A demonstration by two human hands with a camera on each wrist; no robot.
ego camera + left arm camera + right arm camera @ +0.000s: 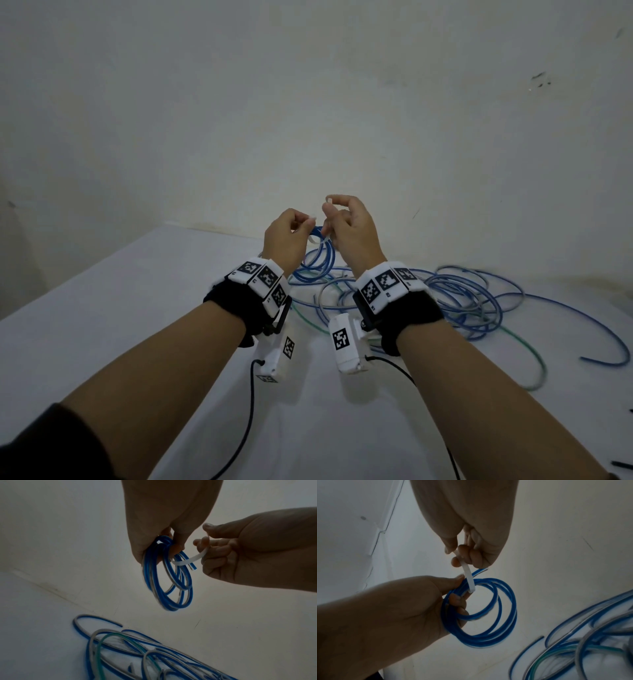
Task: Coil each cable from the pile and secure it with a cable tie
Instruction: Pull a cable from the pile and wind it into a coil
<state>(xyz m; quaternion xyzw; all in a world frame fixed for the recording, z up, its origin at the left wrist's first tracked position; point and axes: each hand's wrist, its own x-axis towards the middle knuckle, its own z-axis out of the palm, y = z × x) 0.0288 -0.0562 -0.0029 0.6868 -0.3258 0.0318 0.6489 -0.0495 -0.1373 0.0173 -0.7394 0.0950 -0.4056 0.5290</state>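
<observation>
My left hand (291, 229) grips a small coil of blue cable (317, 263) at its top, raised above the table; the coil (168, 582) hangs below the fingers as several loops (486, 626). A white cable tie (190, 559) runs from the coil's top to my right hand (342, 222), which pinches the strip (468, 577) between thumb and fingers. The tie passes round the bundle beside the left thumb. The loose pile of blue, grey and green cables (455, 301) lies on the table under and to the right of both hands.
The white table (137, 308) meets a pale wall (308, 102) just behind the hands. Loose cable ends trail toward the right edge (609, 342). Black wires from the wrist cameras (251, 394) hang below both forearms.
</observation>
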